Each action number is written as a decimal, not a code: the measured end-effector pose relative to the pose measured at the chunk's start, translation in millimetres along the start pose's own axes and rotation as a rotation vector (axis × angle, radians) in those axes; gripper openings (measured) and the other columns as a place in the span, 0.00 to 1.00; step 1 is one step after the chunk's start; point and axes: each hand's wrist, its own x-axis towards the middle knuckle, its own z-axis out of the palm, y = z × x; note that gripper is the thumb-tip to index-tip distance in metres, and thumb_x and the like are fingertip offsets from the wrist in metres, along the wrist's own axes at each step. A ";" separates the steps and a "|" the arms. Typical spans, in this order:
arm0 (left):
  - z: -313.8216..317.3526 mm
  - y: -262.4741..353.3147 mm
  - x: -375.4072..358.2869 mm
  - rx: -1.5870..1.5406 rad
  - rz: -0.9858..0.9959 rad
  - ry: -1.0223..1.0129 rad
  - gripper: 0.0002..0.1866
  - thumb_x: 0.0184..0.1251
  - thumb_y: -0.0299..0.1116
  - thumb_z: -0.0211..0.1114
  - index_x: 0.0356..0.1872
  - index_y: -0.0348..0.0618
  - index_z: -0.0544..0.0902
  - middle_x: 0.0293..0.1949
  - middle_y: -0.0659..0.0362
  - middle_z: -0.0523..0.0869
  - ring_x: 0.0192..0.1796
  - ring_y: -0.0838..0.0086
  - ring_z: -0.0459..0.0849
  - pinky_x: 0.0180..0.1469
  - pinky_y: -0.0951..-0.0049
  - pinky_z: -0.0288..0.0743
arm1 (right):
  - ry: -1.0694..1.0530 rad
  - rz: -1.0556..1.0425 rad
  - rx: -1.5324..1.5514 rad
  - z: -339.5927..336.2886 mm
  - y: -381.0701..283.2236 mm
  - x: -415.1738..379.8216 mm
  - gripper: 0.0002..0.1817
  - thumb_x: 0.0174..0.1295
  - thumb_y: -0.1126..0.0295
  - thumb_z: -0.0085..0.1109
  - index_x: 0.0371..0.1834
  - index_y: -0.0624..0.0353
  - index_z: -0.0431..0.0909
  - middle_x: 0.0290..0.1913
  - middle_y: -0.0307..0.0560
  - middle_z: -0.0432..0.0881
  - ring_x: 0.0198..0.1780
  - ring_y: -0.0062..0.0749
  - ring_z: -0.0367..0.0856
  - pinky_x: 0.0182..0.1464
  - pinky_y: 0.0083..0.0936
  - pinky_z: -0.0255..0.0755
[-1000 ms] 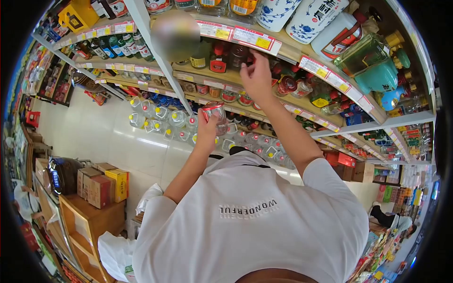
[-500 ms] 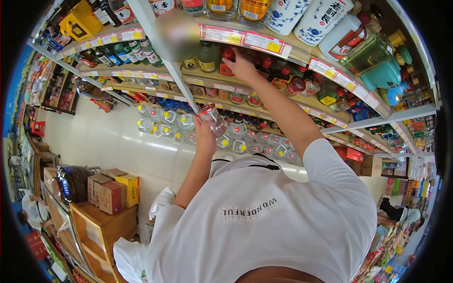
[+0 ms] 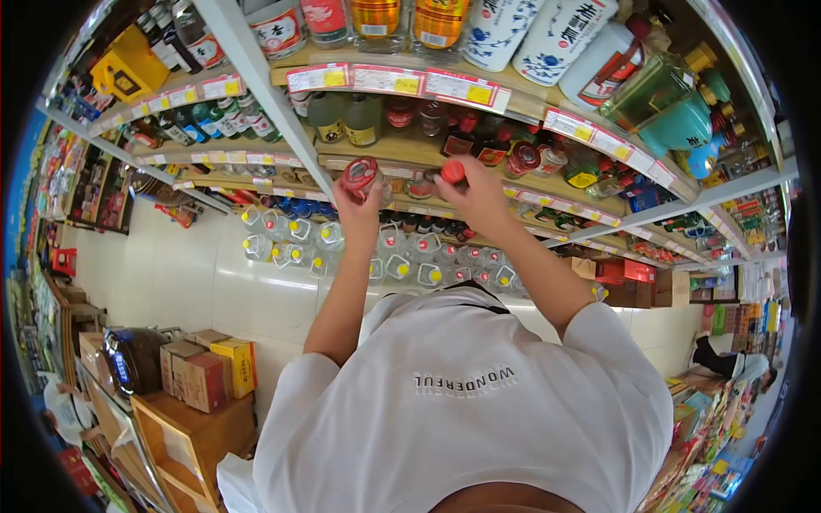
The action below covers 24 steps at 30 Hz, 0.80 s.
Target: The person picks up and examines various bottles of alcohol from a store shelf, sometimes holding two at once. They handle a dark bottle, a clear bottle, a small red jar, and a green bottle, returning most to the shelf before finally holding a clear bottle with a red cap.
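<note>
My left hand (image 3: 359,209) grips a clear glass jar with a red lid (image 3: 360,174), in front of the middle shelf. To its right, my right hand (image 3: 479,202) is closed around a small bottle with a red cap (image 3: 452,172); my fingers hide most of its body. Both items are off the shelf and apart from each other. Just behind them stand dark bottles with red caps (image 3: 492,147), a red-lidded jar (image 3: 399,113) and two green-yellow bottles (image 3: 360,120).
Large bottles (image 3: 505,30) fill the upper shelf, whose price-tag edge (image 3: 398,81) juts above my hands. A grey upright post (image 3: 265,94) stands left. Clear jugs (image 3: 398,267) line the floor below. Cartons (image 3: 195,374) sit on a wooden cabinet (image 3: 197,419) at the left.
My right hand has come out of the shelf, down and to the right, with the red-capped bottle in it. My left hand has raised the jar slightly and tilted its lid toward me.
</note>
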 end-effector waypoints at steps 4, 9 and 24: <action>44.4 -3.4 33.1 0.137 0.081 -0.050 0.31 0.59 0.30 0.76 0.59 0.34 0.69 0.51 0.53 0.81 0.50 0.73 0.81 0.53 0.70 0.75 | -0.020 0.208 0.049 -37.8 -10.8 -52.0 0.16 0.59 0.65 0.71 0.44 0.61 0.79 0.31 0.47 0.82 0.26 0.32 0.79 0.32 0.28 0.74; 86.2 -29.6 57.4 0.026 0.116 0.029 0.34 0.53 0.36 0.81 0.56 0.32 0.72 0.50 0.47 0.81 0.49 0.63 0.82 0.56 0.63 0.74 | 0.088 0.307 0.085 -61.2 12.0 -111.0 0.14 0.59 0.69 0.71 0.46 0.60 0.80 0.29 0.38 0.80 0.23 0.14 0.71 0.26 0.17 0.67; 106.4 -46.4 64.0 0.345 0.284 0.129 0.25 0.54 0.35 0.80 0.48 0.32 0.80 0.41 0.52 0.87 0.41 0.66 0.84 0.48 0.66 0.76 | 0.380 0.570 0.085 -110.7 18.5 -205.1 0.14 0.58 0.72 0.71 0.45 0.59 0.80 0.26 0.38 0.77 0.23 0.16 0.69 0.28 0.18 0.66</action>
